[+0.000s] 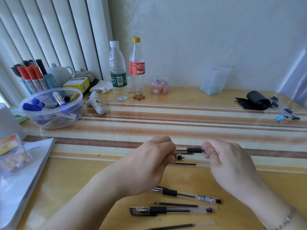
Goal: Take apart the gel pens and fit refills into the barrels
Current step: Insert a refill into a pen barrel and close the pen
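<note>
While held level above the striped tabletop [166, 123], spans the gap between both hands: a gel pen [191, 149] with a clear barrel and a black rubber grip section. Left hand [149, 161] curled round the barrel end, fingers closed on it, with a small metal piece [178, 155] poking out from between the fingertips. Right hand [222, 156] pinching the tip end just past the black grip, thumb folded over curled fingers. Directly beneath the held pen, lying on the table: a short dark part [180, 157] and two thin refills, one upper [186, 153] and one lower [186, 164], roughly parallel. Nearer the body, under the wrists, rests an uncapped gel pen with a barcode label [186, 194], then a loose refill [179, 204], then a capped black gel pen [169, 210], and at the bottom edge another refill [182, 226]. Farther out on the left, stands a clear plastic tub of blue markers [51, 107], behind it a holder of red-capped and black-capped markers [31, 75], a white teapot [58, 73], and a yellow box [77, 83]. Against the wall, upright and side by side: a water bottle with a green label [118, 70] and a cola bottle with a yellow cap [137, 68], beside a small jar of pastel pieces [160, 85]. Far right: a black roll [257, 100] and a cluster of pens [284, 110].
</note>
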Motion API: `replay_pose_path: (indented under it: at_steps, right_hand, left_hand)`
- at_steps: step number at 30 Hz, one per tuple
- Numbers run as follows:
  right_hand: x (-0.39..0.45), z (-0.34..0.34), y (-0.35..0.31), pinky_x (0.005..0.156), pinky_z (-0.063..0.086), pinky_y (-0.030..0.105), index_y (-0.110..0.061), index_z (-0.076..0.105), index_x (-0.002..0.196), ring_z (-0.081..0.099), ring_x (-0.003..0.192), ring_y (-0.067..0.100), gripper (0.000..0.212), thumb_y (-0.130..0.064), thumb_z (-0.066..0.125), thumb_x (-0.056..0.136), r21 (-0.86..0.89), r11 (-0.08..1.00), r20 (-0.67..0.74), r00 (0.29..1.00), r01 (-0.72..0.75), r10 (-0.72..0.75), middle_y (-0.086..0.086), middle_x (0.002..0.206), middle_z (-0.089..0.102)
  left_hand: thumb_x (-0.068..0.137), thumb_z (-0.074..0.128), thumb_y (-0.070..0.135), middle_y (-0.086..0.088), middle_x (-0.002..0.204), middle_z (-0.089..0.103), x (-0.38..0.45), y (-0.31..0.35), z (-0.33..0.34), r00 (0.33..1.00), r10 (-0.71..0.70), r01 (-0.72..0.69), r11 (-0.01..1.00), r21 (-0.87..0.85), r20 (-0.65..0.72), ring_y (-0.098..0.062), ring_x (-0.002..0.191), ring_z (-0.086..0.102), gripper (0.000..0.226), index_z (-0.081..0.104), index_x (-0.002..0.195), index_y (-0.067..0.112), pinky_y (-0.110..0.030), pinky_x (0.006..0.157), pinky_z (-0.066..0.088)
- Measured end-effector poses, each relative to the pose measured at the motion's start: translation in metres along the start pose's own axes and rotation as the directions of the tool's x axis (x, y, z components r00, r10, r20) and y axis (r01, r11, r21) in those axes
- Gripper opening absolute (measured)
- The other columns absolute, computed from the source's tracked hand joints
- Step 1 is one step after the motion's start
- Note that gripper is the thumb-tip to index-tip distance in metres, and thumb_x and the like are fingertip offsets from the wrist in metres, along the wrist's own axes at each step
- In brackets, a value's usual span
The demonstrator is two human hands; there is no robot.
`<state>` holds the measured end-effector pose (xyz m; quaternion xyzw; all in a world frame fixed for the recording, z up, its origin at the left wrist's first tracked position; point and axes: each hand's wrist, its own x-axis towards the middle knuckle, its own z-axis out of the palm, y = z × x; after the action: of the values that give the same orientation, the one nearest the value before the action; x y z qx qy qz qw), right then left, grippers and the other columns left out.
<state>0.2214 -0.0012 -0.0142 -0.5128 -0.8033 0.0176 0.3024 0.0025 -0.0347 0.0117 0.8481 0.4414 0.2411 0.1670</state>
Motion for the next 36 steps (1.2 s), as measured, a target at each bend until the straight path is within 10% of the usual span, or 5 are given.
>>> replay_pose_path:
  at_steps: [8, 13, 17, 36]
  right_hand:
    - [0.011, -0.013, 0.004, 0.051, 0.038, 0.026, -0.025, 0.061, 0.076, 0.044, 0.046, 0.012, 0.042, -0.055, 0.037, 0.090, 0.460, 0.847, 0.156, 0.963, -0.267, 0.219, -0.005, 0.050, 0.046]
    - [0.018, -0.027, 0.017, 0.064, 0.038, 0.034, -0.011, 0.059, 0.111, 0.044, 0.063, 0.016, 0.033, 0.001, 0.030, 0.099, 0.945, 0.146, 0.221, 0.901, -0.292, 0.373, 0.004, 0.077, 0.045]
    - [0.019, -0.020, 0.013, 0.091, 0.053, 0.042, -0.010, 0.061, 0.120, 0.069, 0.092, 0.020, 0.037, 0.005, 0.041, 0.094, 0.947, -0.073, 0.317, 0.876, -0.312, 0.364, 0.005, 0.089, 0.064]
    - [0.015, -0.014, -0.003, 0.096, 0.048, 0.038, -0.015, 0.053, 0.083, 0.065, 0.114, 0.021, 0.014, -0.003, 0.048, 0.088, 0.927, -0.236, 0.358, 0.873, -0.290, 0.332, 0.011, 0.123, 0.068]
  left_hand:
    - [0.099, 0.043, 0.009, 0.010, 0.090, 0.051, -0.001, -0.002, -0.002, 1.000, -0.012, 0.011, 1.000, -0.017, -0.017, -0.006, 0.082, 0.048, 0.020, 0.050, 0.086, 0.024, -0.011, 0.072, 0.034]
    - [0.097, 0.046, 0.008, 0.010, 0.088, 0.052, -0.001, -0.006, -0.005, 0.998, -0.008, 0.010, 1.000, 0.024, -0.055, -0.006, 0.080, 0.048, 0.017, 0.054, 0.087, 0.019, -0.010, 0.070, 0.034]
    - [0.098, 0.046, 0.012, 0.011, 0.087, 0.050, 0.000, -0.004, -0.003, 0.997, 0.014, -0.011, 0.999, 0.036, -0.080, -0.008, 0.079, 0.048, 0.016, 0.051, 0.087, 0.022, -0.011, 0.069, 0.035]
    - [0.097, 0.048, 0.011, 0.011, 0.083, 0.050, 0.001, -0.003, -0.003, 0.994, 0.024, -0.024, 1.000, -0.006, -0.104, -0.006, 0.076, 0.047, 0.017, 0.051, 0.084, 0.022, -0.010, 0.068, 0.032]
